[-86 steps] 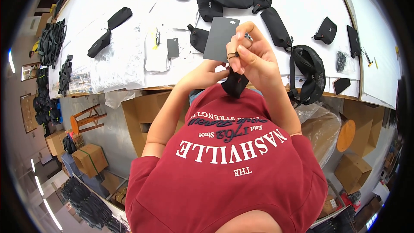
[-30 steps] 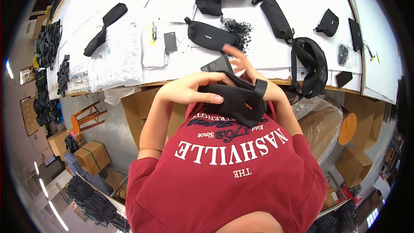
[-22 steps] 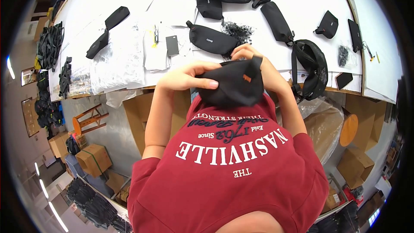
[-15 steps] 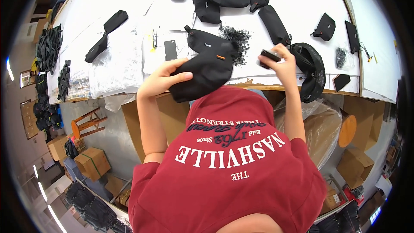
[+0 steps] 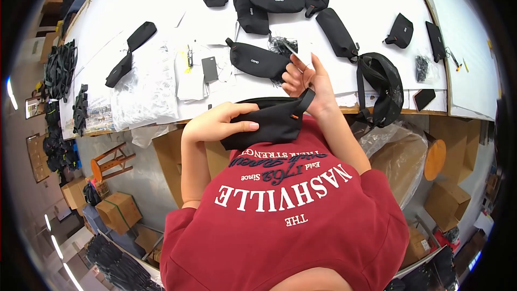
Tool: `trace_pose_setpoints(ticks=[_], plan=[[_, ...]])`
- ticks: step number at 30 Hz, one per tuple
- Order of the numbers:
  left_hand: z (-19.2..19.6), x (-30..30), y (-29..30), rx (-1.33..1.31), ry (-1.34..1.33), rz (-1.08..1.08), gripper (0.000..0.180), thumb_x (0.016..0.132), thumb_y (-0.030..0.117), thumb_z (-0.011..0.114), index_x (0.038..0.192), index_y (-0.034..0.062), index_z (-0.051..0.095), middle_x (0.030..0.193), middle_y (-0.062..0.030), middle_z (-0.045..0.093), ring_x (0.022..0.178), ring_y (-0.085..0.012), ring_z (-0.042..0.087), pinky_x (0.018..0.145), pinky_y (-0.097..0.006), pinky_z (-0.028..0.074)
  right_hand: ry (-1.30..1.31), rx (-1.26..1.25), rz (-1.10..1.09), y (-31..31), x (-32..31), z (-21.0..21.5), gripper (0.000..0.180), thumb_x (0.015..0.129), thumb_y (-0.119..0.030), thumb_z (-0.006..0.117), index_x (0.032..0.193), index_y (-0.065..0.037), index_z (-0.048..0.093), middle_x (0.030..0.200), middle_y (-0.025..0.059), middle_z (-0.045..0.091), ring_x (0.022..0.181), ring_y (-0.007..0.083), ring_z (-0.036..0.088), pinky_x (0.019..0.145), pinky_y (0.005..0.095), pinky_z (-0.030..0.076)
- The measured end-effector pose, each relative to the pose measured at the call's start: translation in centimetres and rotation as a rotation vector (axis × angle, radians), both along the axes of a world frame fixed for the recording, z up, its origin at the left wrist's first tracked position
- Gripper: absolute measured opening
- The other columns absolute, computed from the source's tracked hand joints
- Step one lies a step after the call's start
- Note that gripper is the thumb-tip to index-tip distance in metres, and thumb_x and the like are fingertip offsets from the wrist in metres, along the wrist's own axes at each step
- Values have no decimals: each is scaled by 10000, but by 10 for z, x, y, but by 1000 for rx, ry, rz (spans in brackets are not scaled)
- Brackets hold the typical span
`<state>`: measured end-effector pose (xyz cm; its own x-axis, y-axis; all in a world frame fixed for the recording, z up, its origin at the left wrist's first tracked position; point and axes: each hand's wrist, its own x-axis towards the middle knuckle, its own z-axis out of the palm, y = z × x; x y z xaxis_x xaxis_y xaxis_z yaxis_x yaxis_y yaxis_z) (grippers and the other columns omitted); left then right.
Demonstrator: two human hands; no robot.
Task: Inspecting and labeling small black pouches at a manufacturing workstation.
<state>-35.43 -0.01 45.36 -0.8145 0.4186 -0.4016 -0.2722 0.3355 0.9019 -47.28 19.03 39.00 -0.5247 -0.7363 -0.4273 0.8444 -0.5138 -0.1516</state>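
Observation:
My left hand (image 5: 219,122) pinches the near left side of a black fabric pouch (image 5: 269,125), thumb in front and fingers behind. The pouch is tilted in front of my shirt, a small orange tab by its strap loop at the right end. My right hand (image 5: 311,83) is closed on a small card tag (image 5: 299,54), seen nearly edge-on, with a thin dark cord hanging from it. That hand is just beyond the pouch's right end. Farther back on the table lies another black pouch (image 5: 257,60), next to a tangle of black cords (image 5: 284,46).
More black pouches (image 5: 277,1) are heaped at the back of the white table (image 5: 371,0). A long black pouch (image 5: 336,32) and a black strapped bag (image 5: 385,83) lie to the right. Leftward are a dark card (image 5: 209,69), clear plastic bags (image 5: 142,97) and black straps (image 5: 58,70).
My right hand has moved left with the card tag, from beside the strapped bag to the held pouch. The pouch has been turned and drawn nearer my body.

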Motion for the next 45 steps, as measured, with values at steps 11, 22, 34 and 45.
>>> trace_pose_setpoints(ticks=[11,22,34,45], plan=[[9,13,-7,-159,15,281,211,833,171,631,932,4,549,753,-55,586,701,-80,507,658,-241,427,695,740,-445,18,-25,-6,379,845,-164,654,572,-185,392,510,-119,264,440,-10,184,414,203,113],[-5,-23,39,-435,875,186,168,684,14,672,813,25,565,1252,-138,482,1089,-321,517,898,-370,432,2072,1149,547,27,-18,56,265,746,-333,646,691,-77,684,601,118,607,586,296,591,563,369,464],[-163,-72,-61,-399,475,960,178,823,172,622,903,14,601,863,-77,649,799,-164,613,741,-277,462,1781,852,840,51,-14,33,480,728,-296,733,563,33,424,453,92,286,448,144,222,420,300,261],[-223,-72,-103,-885,440,1029,219,709,163,718,820,41,573,835,-112,609,796,-287,580,727,-379,446,2093,937,319,65,-9,27,312,738,-252,693,587,-9,567,477,102,447,446,250,444,456,339,357]])
